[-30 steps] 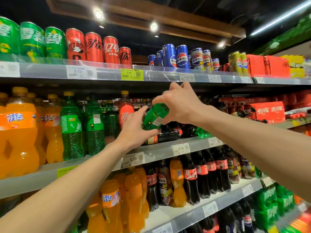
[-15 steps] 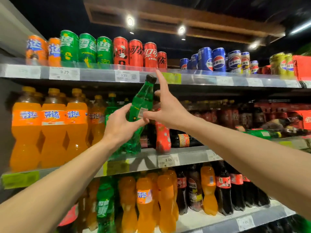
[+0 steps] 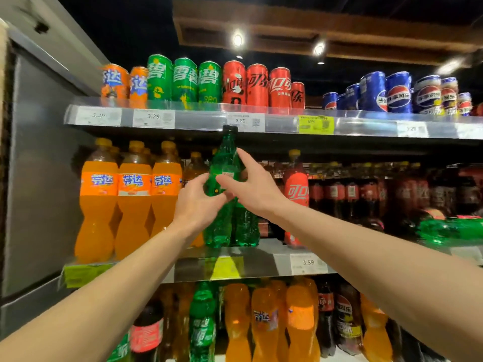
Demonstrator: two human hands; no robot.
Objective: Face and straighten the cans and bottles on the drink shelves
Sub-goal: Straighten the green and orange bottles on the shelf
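Observation:
A green soda bottle [image 3: 222, 163] stands upright on the middle shelf [image 3: 261, 266], its cap just under the top shelf's price rail. My left hand [image 3: 197, 202] grips its middle from the left. From the right, my right hand [image 3: 254, 185] touches it with straight fingers, thumb on the label and index finger along the neck. A second green bottle [image 3: 245, 226] stands close behind it on the right. Orange soda bottles [image 3: 133, 199] line up to the left, and a red cola bottle [image 3: 296, 189] stands to the right.
Orange, green, red and blue cans [image 3: 209, 82] stand along the top shelf. Another green bottle [image 3: 449, 229] lies on its side at the middle shelf's right, in front of dark cola bottles. The lower shelf holds mixed orange, green and cola bottles [image 3: 264, 322]. A grey side panel [image 3: 39, 178] closes the left.
The green bottle went from lying across my hands, to tilted, to upright on the shelf beside the orange bottles. Both hands moved left with it, and my view turned left.

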